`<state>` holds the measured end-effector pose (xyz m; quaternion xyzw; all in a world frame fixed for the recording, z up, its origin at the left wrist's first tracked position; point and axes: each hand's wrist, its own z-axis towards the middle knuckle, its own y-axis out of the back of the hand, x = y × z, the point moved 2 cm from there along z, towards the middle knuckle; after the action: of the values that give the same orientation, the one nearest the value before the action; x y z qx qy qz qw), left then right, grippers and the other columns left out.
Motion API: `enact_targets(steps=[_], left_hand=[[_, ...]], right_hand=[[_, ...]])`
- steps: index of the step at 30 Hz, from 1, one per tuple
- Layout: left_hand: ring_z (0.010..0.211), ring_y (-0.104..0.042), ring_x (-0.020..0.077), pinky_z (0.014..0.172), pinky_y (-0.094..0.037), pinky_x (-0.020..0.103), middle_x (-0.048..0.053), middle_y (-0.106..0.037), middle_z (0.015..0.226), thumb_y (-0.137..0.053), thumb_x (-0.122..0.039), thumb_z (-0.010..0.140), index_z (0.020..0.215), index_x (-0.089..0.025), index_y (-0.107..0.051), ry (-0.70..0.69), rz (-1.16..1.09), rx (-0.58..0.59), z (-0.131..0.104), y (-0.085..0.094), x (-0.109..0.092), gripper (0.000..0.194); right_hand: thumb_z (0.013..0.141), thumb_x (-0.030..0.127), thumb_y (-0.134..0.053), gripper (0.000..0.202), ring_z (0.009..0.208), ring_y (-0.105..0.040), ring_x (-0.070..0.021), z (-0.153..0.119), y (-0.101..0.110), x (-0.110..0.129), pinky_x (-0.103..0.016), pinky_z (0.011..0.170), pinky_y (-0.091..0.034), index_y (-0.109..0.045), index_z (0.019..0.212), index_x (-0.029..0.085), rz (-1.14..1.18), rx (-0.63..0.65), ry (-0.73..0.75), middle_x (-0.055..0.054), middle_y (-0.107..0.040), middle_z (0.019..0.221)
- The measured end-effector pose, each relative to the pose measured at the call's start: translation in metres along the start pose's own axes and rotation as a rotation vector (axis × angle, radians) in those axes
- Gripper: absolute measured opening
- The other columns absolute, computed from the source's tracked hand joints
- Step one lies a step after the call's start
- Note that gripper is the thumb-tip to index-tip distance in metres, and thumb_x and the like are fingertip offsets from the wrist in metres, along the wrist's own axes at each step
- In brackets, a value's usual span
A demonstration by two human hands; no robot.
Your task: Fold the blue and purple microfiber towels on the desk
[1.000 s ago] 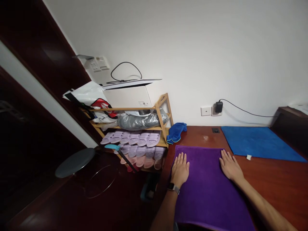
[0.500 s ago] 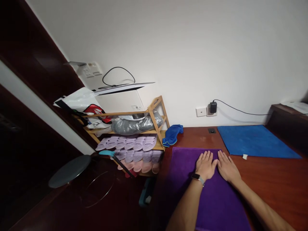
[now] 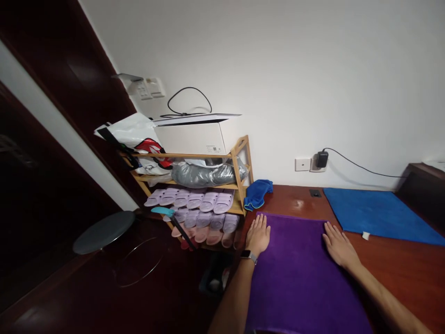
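A purple cloth lies spread flat on the reddish-brown wooden table. On its far left corner rests my left hand, palm down with the fingers stretched out; a watch is on that wrist. My right hand lies flat, fingers extended, over the cloth's far right corner and edge. Neither hand grips anything. To the right, a blue cloth with a white tag is laid flat. Beyond the left hand sits a crumpled blue cloth.
Left of the table stands a wooden rack holding rows of slippers, a wrapped grey bundle and a white box. A round stool is farther left. A black plug adapter is in the wall socket.
My left hand has slid left across the purple cloth to its far left corner, away from my right hand, which stays by the right edge. The view has shifted slightly.
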<state>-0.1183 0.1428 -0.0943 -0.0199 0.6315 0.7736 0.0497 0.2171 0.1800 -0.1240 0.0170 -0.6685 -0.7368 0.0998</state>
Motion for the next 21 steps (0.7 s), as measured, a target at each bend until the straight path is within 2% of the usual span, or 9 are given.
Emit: enact_targets(steps=[4,8,10,13,16,18,20,21], left_hand=[[0.157,-0.030,0.0234,0.128,-0.029,0.045,0.011,-0.039,0.167,-0.027,-0.036,0.109,0.163,-0.016,-0.036,-0.003,0.011,-0.011,-0.001,-0.002,0.000,0.058],[0.156,-0.034,0.0233,0.128,-0.030,0.045,0.013,-0.042,0.165,-0.027,-0.035,0.109,0.161,-0.014,-0.038,-0.017,0.035,-0.003,-0.002,0.007,0.002,0.058],[0.155,-0.035,0.0245,0.128,-0.029,0.046,0.015,-0.043,0.164,-0.026,-0.034,0.109,0.159,-0.010,-0.041,-0.032,0.045,-0.005,-0.001,0.012,-0.007,0.058],[0.156,-0.032,0.0226,0.130,-0.026,0.043,0.012,-0.041,0.166,-0.024,-0.038,0.110,0.160,-0.012,-0.041,-0.119,0.041,-0.022,0.004,0.014,-0.048,0.059],[0.158,-0.029,0.0203,0.131,-0.022,0.041,0.009,-0.039,0.167,-0.022,-0.042,0.110,0.161,-0.013,-0.039,-0.270,-0.032,-0.036,0.013,0.004,-0.113,0.061],[0.158,-0.029,0.0208,0.131,-0.022,0.041,0.009,-0.039,0.167,-0.022,-0.043,0.110,0.162,-0.013,-0.038,-0.303,-0.080,-0.007,0.022,-0.007,-0.151,0.062],[0.157,-0.030,0.0216,0.130,-0.025,0.042,0.009,-0.040,0.167,-0.023,-0.042,0.110,0.163,-0.014,-0.037,-0.277,-0.094,0.036,0.030,-0.015,-0.171,0.061],[0.157,-0.031,0.0221,0.129,-0.027,0.043,0.008,-0.040,0.167,-0.023,-0.042,0.109,0.163,-0.016,-0.036,-0.258,-0.094,0.051,0.034,-0.018,-0.172,0.061]], right_hand=[[0.105,0.040,-0.011,0.070,0.158,-0.026,-0.0263,0.014,0.002,-0.002,-0.049,0.128,-0.026,-0.032,0.164,0.008,-0.005,0.015,0.002,-0.010,-0.029,0.170],[0.105,0.037,-0.014,0.069,0.158,-0.027,-0.0265,0.018,-0.002,0.000,-0.048,0.128,-0.025,-0.031,0.164,0.006,0.005,0.009,-0.003,-0.012,-0.030,0.170],[0.104,0.037,-0.014,0.069,0.158,-0.027,-0.0262,0.017,-0.003,0.002,-0.048,0.128,-0.025,-0.033,0.163,0.005,0.017,-0.010,0.011,-0.013,-0.030,0.169],[0.104,0.036,-0.016,0.069,0.157,-0.029,-0.0266,0.016,-0.003,0.003,-0.048,0.128,-0.025,-0.034,0.162,0.005,0.041,-0.033,0.033,-0.014,-0.032,0.169],[0.104,0.036,-0.016,0.069,0.157,-0.030,-0.0272,0.016,-0.003,0.003,-0.049,0.128,-0.024,-0.034,0.162,0.005,0.052,-0.042,0.042,-0.014,-0.031,0.169],[0.104,0.036,-0.016,0.069,0.157,-0.029,-0.0270,0.017,-0.002,0.002,-0.048,0.128,-0.023,-0.034,0.162,0.004,0.048,-0.031,0.049,-0.015,-0.030,0.169],[0.104,0.036,-0.017,0.068,0.157,-0.028,-0.0265,0.017,-0.002,0.002,-0.048,0.128,-0.023,-0.034,0.163,0.005,0.053,-0.018,0.047,-0.014,-0.030,0.169],[0.104,0.036,-0.018,0.068,0.157,-0.028,-0.0264,0.017,-0.001,0.002,-0.048,0.128,-0.023,-0.033,0.163,0.006,0.060,-0.014,0.045,-0.014,-0.031,0.169]])
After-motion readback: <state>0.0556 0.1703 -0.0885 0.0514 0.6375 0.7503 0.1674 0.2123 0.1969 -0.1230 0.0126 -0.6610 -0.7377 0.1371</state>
